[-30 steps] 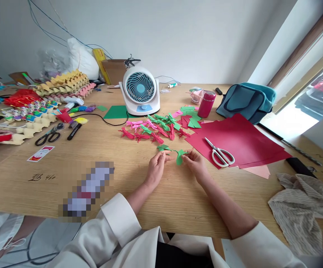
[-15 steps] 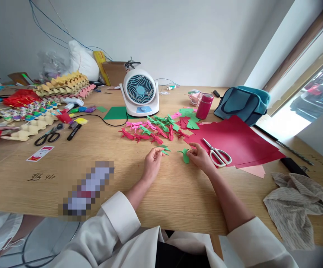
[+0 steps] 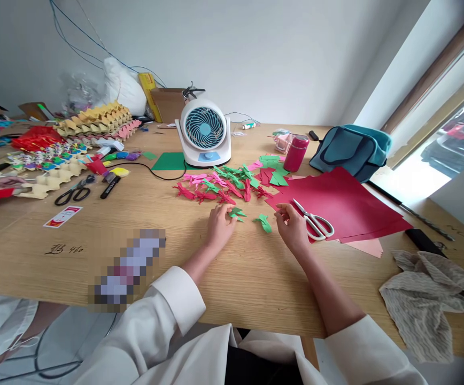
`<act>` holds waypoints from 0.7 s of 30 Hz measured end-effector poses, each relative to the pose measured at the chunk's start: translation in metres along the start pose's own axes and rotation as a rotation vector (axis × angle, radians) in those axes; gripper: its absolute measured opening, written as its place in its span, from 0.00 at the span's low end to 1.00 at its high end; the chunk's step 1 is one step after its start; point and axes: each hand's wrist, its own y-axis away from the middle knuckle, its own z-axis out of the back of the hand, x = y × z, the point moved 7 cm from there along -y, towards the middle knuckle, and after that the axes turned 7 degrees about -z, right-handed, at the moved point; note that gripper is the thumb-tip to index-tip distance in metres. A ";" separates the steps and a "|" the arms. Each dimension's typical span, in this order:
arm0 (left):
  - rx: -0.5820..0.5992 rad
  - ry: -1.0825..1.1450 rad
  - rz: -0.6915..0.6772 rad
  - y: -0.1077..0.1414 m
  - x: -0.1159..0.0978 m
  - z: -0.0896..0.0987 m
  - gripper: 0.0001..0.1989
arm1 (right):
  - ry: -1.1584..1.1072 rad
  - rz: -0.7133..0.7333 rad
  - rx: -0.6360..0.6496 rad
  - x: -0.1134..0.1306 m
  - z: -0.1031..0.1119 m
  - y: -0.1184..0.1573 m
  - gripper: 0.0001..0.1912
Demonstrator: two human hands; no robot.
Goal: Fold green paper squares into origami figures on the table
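My left hand (image 3: 221, 224) has its fingertips closed at the edge of a folded green paper piece (image 3: 238, 214); its pointed ends stick out to the right. My right hand (image 3: 293, 227) is off the paper, its fingers loosely bent and slightly apart, with nothing visible in them. Between the hands a second green paper piece (image 3: 263, 223) lies on the wooden table. White-handled scissors (image 3: 318, 225) rest just right of my right hand, partly over red paper sheets (image 3: 348, 206). Beyond the hands are several folded paper figures (image 3: 206, 198) in red, pink and green.
A white fan (image 3: 203, 133) stands at the back, beside a red bottle (image 3: 296, 153) and a blue bag (image 3: 350, 152). At left lie black scissors (image 3: 74, 192), a cutter (image 3: 110, 187) and egg trays (image 3: 95, 122). Another person's hand (image 3: 1, 183) holds something red. A cloth (image 3: 420, 299) lies at right.
My right hand has let go of its green paper piece and drawn back to the right. That piece now lies on the table. At far left, another person's hand has come into view.
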 end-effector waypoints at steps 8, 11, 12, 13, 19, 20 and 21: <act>0.078 -0.274 -0.123 -0.012 -0.007 -0.012 0.08 | 0.006 0.115 -0.020 0.015 0.005 0.005 0.10; 0.087 -0.261 -0.140 -0.013 -0.006 -0.010 0.08 | -0.013 0.112 -0.023 0.015 0.007 0.004 0.09; 0.084 -0.256 -0.148 -0.013 -0.007 -0.009 0.08 | -0.022 0.109 -0.021 0.016 0.008 0.005 0.09; 0.079 -0.251 -0.157 -0.013 -0.008 -0.007 0.08 | -0.034 0.106 -0.019 0.016 0.008 0.005 0.09; 0.020 -0.082 -0.365 -0.002 -0.049 0.010 0.07 | -0.282 -0.074 0.118 0.014 -0.005 0.013 0.11; -0.002 -0.038 -0.410 0.002 -0.059 0.014 0.06 | -0.369 -0.135 0.170 0.012 -0.010 0.016 0.13; -0.012 -0.005 -0.444 0.006 -0.067 0.016 0.06 | -0.459 -0.189 0.224 0.012 -0.016 0.019 0.15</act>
